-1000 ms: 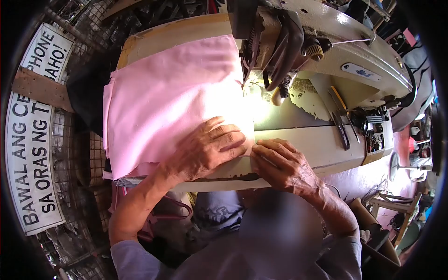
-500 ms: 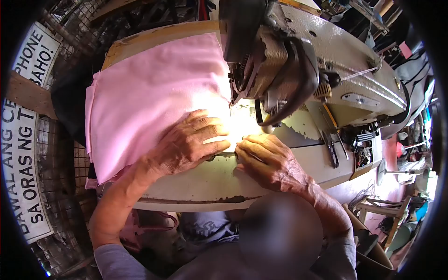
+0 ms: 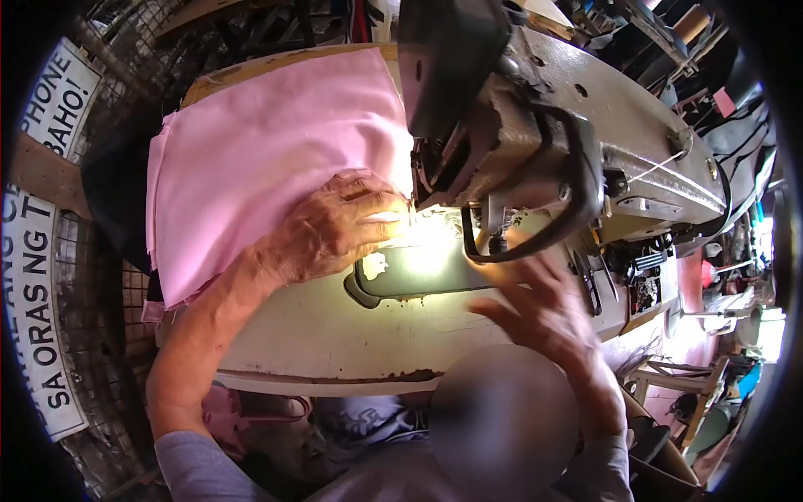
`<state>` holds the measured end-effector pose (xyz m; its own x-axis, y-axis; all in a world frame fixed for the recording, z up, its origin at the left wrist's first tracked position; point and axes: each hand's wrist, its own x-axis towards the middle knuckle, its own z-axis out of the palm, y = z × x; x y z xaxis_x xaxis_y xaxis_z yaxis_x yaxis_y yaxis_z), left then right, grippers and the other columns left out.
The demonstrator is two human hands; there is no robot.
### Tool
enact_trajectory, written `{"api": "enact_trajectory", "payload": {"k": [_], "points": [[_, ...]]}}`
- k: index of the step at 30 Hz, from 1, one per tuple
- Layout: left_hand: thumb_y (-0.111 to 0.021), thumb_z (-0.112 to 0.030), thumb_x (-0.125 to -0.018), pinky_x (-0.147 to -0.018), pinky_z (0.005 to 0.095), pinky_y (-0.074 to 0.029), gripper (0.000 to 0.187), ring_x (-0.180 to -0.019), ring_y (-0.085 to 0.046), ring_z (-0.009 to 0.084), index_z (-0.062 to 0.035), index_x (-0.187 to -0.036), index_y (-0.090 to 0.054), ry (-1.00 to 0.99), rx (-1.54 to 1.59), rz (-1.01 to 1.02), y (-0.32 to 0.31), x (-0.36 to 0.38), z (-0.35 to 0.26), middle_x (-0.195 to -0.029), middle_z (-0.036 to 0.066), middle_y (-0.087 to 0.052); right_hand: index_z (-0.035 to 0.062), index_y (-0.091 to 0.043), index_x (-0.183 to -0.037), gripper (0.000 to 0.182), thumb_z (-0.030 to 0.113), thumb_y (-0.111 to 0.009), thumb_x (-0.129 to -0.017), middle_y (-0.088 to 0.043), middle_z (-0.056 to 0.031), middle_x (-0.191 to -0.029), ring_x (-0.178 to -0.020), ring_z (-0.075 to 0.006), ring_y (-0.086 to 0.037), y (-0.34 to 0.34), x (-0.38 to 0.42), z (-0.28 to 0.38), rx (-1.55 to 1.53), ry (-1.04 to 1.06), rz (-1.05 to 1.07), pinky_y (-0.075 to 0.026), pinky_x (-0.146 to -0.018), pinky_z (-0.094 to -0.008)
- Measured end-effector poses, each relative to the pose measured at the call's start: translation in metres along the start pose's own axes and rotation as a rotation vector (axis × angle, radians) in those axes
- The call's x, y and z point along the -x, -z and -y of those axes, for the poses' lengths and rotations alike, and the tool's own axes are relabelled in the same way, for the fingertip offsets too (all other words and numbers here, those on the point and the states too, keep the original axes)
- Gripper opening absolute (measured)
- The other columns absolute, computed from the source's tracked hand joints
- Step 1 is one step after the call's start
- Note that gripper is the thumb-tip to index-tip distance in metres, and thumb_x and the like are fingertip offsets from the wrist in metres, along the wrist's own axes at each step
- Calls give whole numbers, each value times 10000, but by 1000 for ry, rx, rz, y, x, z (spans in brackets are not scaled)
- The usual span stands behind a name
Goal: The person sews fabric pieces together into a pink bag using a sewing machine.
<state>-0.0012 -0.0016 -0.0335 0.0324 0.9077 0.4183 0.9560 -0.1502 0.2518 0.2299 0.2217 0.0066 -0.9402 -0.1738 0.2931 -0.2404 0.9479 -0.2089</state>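
Pink fabric [image 3: 268,142] lies spread across the left side of the sewing machine table [image 3: 318,335]. My left hand [image 3: 347,219] holds its right edge beside the lit needle area, fingers bent and close together; the fingertips are partly lost in glare. Off the fabric, my right hand [image 3: 548,309] is blurred by motion, thumb and fingers apart, with nothing visible in it. Its fingertips are partly hidden behind the curved dark bar of the sewing machine [image 3: 577,92]. A dark plate [image 3: 410,272] shows in the tabletop between my hands.
Thread snips [image 3: 600,280] lie on the table right of my right hand. A wire mesh with a lettered sign [image 3: 50,309] stands at the left. On the right, a wooden stool [image 3: 677,393] stands on the cluttered floor.
My right hand has left the needle area and moved right, its fingers spreading. My left hand stays at the fabric, slightly higher and further left. The dark plate is more exposed.
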Motion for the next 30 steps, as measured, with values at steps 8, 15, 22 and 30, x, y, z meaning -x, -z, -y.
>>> {"api": "enact_trajectory", "payload": {"k": [8, 15, 22, 30], "points": [[-763, -161, -875, -1129, 462, -435, 269, -1248, -601, 254, -106, -1137, -743, 18, 36, 14, 2, -3, 24, -1250, 49, -675, 57, -664, -1358, 368, 261, -483, -1110, -670, -85, -1371, -1257, -189, -621, 223, 75, -164, 634, -469, -509, -475, -1068, -347], [-711, -180, -931, -1176, 459, -396, 291, -1338, -554, 261, -103, -1211, -723, 66, -35, 14, -2, 0, 19, -1318, 50, -671, 1, -739, -1181, 456, 398, -555, -1052, -749, -139, -1070, -972, -224, -706, 250, 68, -375, 332, -854, -199, -524, -894, -350], [-655, -186, -972, -1210, 477, -341, 329, -1427, -493, 274, -91, -1284, -700, 92, -26, 116, 0, 0, 18, -1423, 75, -637, -30, -684, -1209, 471, 393, -544, -1056, -716, -115, -972, -833, -181, -679, 234, 145, -364, 246, -514, -420, -522, -786, -349], [-638, -185, -982, -1197, 504, -346, 326, -1408, -511, 286, -138, -1296, -709, 93, -30, 122, -2, -1, 19, -1407, 76, -652, 83, -546, -1457, 482, 44, -560, -977, -650, -170, -1147, -1079, -298, -660, 113, 197, -282, 752, -504, -738, -569, -838, -422]]}}
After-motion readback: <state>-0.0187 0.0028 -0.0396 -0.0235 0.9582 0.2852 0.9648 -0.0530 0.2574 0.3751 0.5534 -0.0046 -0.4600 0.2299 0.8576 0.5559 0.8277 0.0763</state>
